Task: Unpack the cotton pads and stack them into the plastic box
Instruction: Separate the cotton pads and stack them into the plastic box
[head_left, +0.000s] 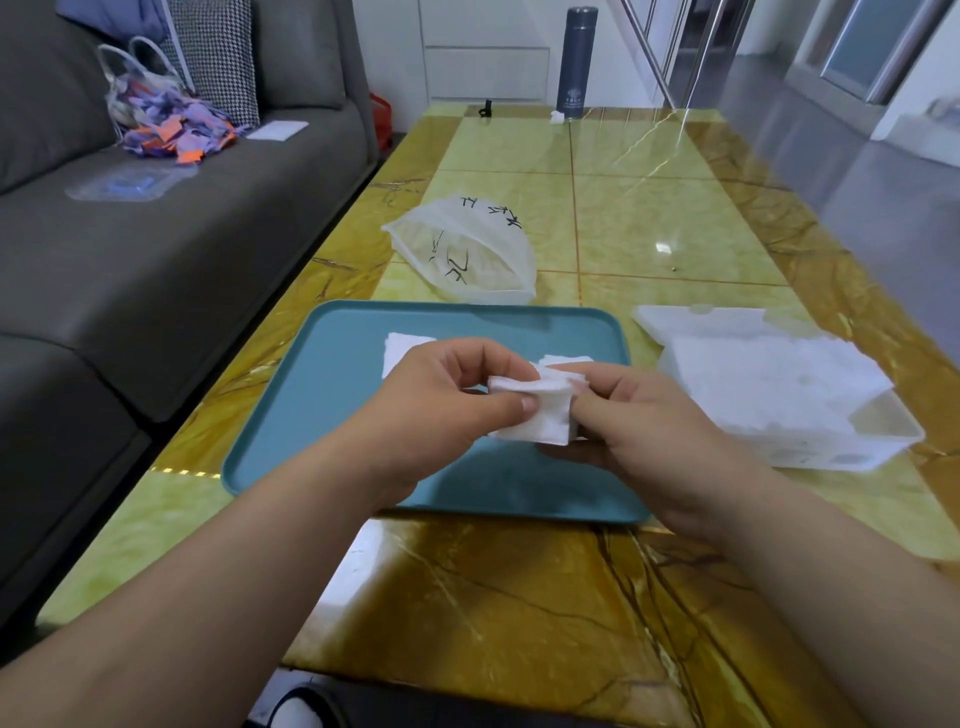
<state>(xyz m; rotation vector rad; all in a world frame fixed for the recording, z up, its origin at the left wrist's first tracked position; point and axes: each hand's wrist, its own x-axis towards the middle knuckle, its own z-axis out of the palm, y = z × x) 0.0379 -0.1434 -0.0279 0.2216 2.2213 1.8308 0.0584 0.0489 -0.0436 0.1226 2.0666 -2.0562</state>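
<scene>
Above the marble table (649, 228) (sofa (156, 260) alongside), left hand (447, 400) and right hand (639, 431) pinch cotton pads (535, 410).

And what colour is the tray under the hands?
The tray is teal, a blue-green, seen plainly in the head view.

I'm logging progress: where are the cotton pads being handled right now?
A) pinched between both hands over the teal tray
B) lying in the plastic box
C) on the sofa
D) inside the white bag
A: the left hand and right hand both pinch the cotton pads above the teal tray.
</scene>
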